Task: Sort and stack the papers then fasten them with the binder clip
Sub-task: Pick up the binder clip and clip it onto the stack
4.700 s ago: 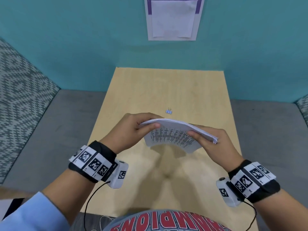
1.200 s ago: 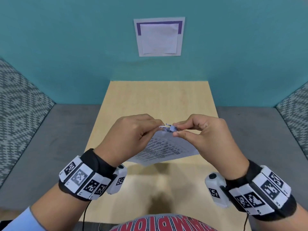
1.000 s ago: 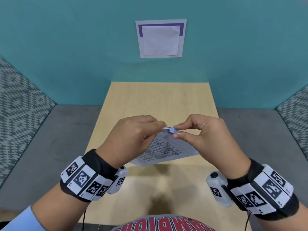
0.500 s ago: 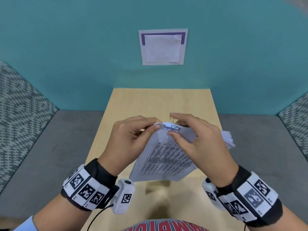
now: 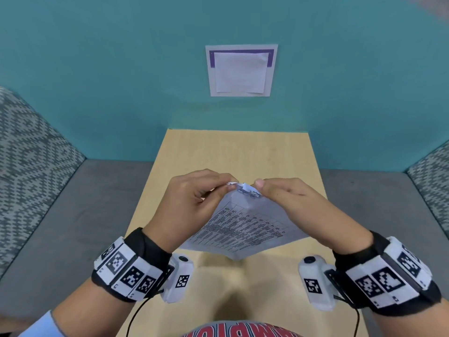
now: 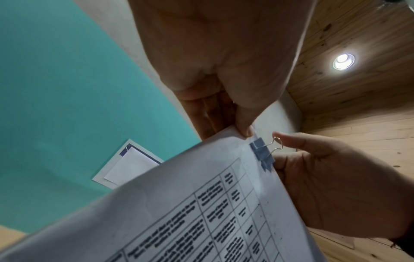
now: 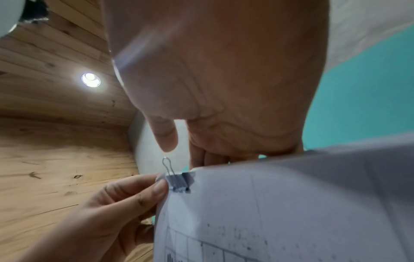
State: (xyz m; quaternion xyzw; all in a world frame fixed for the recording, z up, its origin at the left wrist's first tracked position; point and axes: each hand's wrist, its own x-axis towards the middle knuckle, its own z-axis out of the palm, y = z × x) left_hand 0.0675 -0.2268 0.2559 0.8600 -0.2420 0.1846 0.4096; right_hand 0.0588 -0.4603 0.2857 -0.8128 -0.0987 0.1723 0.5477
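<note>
Holding the papers (image 5: 245,224) up by their 12 o'clock corner, your left hand (image 5: 192,203) pinches beside the binder clip (image 6: 262,153) already biting there, so your half-open right hand (image 5: 291,203) only needs to fold its wire loops.

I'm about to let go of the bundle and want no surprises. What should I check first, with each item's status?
1. Binder clip sits over the papers' edge: ok.
2. Left hand pinches the papers beside the clip: ok.
3. Every sheet caught by the clip: cannot tell.
4. Wire handle folded flat: not ok, it stands up.
5. Right hand gripping the papers: cannot tell.
</note>
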